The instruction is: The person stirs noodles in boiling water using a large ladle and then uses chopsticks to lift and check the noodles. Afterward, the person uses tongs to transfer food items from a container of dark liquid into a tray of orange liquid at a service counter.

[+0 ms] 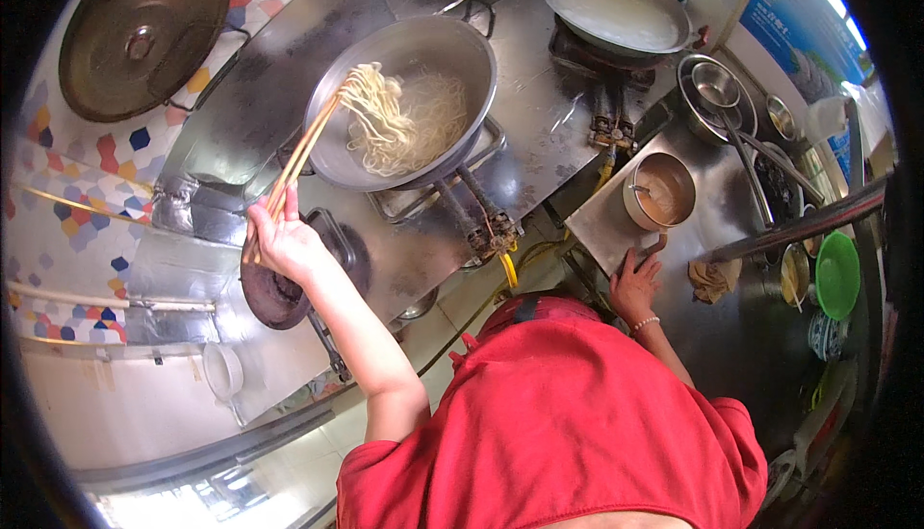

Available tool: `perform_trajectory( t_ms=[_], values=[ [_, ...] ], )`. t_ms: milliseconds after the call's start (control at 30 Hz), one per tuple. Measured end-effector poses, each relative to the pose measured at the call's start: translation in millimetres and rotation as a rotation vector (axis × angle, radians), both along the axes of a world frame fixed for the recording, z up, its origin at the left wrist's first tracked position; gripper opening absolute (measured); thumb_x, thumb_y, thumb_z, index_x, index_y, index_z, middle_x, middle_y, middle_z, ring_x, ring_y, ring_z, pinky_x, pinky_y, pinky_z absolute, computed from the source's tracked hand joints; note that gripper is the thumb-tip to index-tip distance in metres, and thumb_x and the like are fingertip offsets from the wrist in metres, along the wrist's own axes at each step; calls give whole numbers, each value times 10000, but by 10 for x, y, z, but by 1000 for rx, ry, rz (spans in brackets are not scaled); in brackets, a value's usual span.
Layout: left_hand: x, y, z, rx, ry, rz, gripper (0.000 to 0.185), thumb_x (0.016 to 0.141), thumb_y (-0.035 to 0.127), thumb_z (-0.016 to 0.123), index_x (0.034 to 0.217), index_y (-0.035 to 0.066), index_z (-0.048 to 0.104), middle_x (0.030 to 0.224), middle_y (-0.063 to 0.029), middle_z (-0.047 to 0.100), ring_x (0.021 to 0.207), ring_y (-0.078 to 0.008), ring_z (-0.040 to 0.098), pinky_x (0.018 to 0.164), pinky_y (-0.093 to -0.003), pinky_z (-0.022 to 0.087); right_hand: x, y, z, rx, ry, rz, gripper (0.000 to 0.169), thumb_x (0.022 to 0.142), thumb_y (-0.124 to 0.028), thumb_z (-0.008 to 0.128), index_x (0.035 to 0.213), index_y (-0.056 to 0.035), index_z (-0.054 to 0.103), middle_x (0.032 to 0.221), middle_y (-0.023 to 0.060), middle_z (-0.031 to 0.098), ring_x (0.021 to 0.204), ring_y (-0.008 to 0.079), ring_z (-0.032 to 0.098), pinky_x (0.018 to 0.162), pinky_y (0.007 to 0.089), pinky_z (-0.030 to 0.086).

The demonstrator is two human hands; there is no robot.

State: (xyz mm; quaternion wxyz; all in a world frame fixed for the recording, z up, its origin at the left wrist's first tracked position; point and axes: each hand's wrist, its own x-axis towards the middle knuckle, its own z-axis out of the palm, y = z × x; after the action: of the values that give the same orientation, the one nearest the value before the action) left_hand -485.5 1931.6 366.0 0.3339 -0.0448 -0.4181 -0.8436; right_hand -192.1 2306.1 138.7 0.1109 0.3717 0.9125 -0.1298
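My left hand (285, 240) is closed around long wooden chopsticks (307, 146). Their far ends hold up a bundle of pale noodles (379, 114) over a wide metal wok (336, 153). More noodles lie in the liquid in the wok, which stands on a gas burner. My right hand (637, 285), with a beaded bracelet at the wrist, rests at the edge of the steel side table, its fingers spread. Just beyond its fingertips is the handle of a metal pot (630, 200) of brown sauce, with a utensil in it. Whether the fingers touch the handle I cannot tell.
A second wok (552, 5) with cloudy liquid sits on the back right burner. A large round lid (180, 2) leans at the upper left. Ladles (751, 175), a brown cloth (711, 280) and a green bowl (837, 276) are on the right. A dark pan (278, 301) stands below my left hand.
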Motion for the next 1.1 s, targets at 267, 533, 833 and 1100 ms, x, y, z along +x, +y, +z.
perform_trajectory(
  t_ms=[267, 533, 833, 1100],
  values=[
    [99, 304, 43, -142, -7, 87, 258, 875, 153, 595, 894, -94, 523, 867, -177, 563, 777, -292, 620, 701, -405, 578, 5, 6, -17, -1, 2, -7, 690, 829, -318, 547, 1398, -86, 233, 1411, 371, 101, 1302, 539, 131, 953, 674, 240],
    [154, 496, -20, -408, -200, -97, 268, 880, 183, 594, 912, -82, 565, 847, -203, 628, 758, -260, 641, 662, -341, 572, 5, 40, -41, -22, -22, -22, 658, 814, -327, 548, 1379, -93, 307, 1415, 374, 82, 1308, 542, 111, 960, 682, 219],
    [372, 1000, 155, -823, -240, 233, 303, 902, 191, 566, 980, -101, 555, 918, -187, 628, 806, -244, 637, 695, -330, 579, 95, 176, 3, -110, 1, 34, 623, 835, -315, 507, 1376, -73, 317, 1405, 376, 126, 1302, 545, 131, 952, 690, 214],
    [957, 1978, 693, -816, 131, 16, 316, 943, 162, 476, 960, -149, 531, 969, -281, 596, 848, -319, 636, 743, -351, 581, 263, 425, 117, -201, 143, 110, 538, 812, -308, 561, 1263, -41, 436, 1383, 334, 225, 1254, 481, 282, 904, 615, 350]
  ],
)
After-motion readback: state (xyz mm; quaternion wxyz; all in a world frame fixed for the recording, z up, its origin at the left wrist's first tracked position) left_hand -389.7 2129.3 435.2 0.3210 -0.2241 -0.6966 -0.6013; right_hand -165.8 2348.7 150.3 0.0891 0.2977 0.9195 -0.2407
